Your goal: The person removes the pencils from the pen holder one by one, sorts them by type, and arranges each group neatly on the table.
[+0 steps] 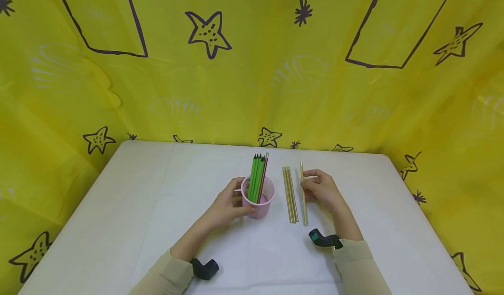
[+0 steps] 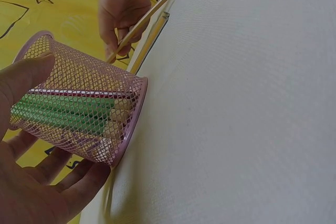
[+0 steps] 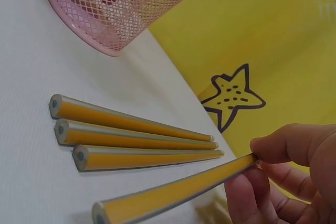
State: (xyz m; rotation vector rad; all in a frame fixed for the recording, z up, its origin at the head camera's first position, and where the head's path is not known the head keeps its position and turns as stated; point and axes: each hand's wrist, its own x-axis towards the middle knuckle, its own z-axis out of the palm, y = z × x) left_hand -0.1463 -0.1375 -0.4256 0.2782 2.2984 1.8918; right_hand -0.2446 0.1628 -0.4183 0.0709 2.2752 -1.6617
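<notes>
My left hand (image 1: 223, 206) grips a pink mesh pencil cup (image 1: 260, 212), its thumb and fingers around the sides. Inside the cup stand several green pencils (image 1: 256, 181) with dark tips up, plus a red pencil (image 1: 266, 166). To the right, my right hand (image 1: 322, 190) pinches a yellow pencil (image 3: 178, 188) between thumb and fingers. In the right wrist view that pencil is tilted, its near end low in the frame. Between the cup and this hand, three more yellow pencils (image 3: 142, 139) lie side by side on the table.
A white cloth (image 1: 189, 168) covers the table. Yellow fabric (image 1: 244, 89) with drawn starfish hangs behind it and at both sides. A black wrist device (image 1: 204, 268) sits on the left wrist, another (image 1: 324, 239) on the right.
</notes>
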